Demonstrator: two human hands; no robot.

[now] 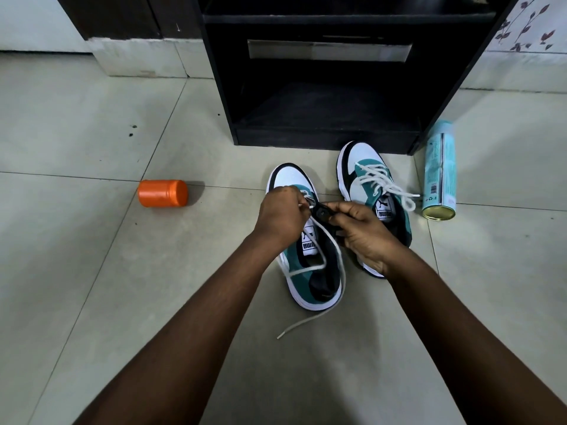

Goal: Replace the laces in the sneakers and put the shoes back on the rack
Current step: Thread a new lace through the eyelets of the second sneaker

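Note:
Two white, teal and black sneakers stand on the tiled floor before a black shoe rack [322, 118]. The left sneaker [306, 271] is near me, its white lace [333, 305] only partly threaded, one loose end trailing onto the floor. My left hand [280, 214] pinches the lace tip at an eyelet near the toe. My right hand [365, 233] grips the black eyelet flap of that sneaker. The right sneaker [372, 182] lies beyond, fully laced in white, partly hidden by my right hand.
An orange jar [162, 193] lies on its side on the floor to the left. A light blue spray can [439, 170] lies to the right of the laced sneaker, next to the rack's corner. The rack's bottom shelf holds nothing.

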